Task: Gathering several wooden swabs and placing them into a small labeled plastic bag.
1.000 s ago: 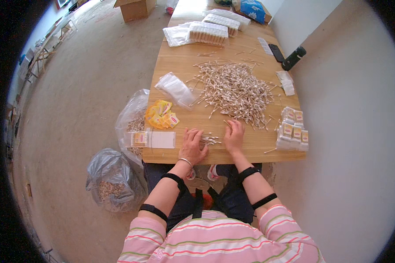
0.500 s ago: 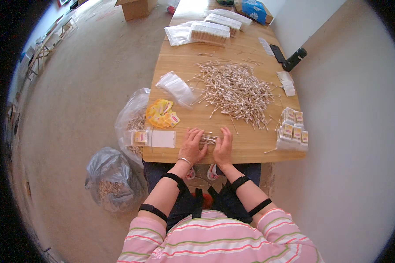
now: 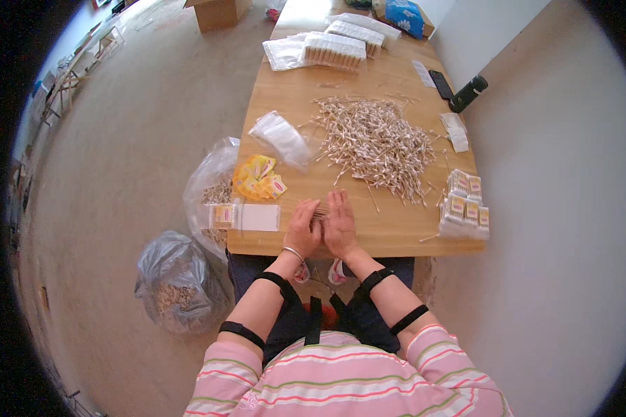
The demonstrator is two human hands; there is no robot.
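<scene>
A small bundle of cotton swabs (image 3: 320, 214) lies between my two hands near the table's front edge. My left hand (image 3: 303, 228) is curled around the bundle from the left, its fingers closed on it. Against the bundle's right side rests my right hand (image 3: 340, 226), fingers straight and close together, palm turned inward. Part of the bundle is hidden by the hands. Just left of them are a white card (image 3: 260, 217) and a clear pack of swabs with a yellow label (image 3: 222, 216). A large loose heap of cotton swabs (image 3: 375, 142) spreads beyond my hands.
Yellow labels (image 3: 257, 178) and clear plastic bags (image 3: 282, 139) lie at left. Filled packs (image 3: 464, 208) are stacked at right. Farther back are bagged swabs (image 3: 334, 52), a phone (image 3: 440, 84) and a dark bottle (image 3: 468, 94) by the wall. Swab-filled sacks (image 3: 177, 285) stand on the floor.
My right hand has moved left, closer to my left hand, and its fingers have straightened. The gap between the hands is narrower, and less of the bundle shows.
</scene>
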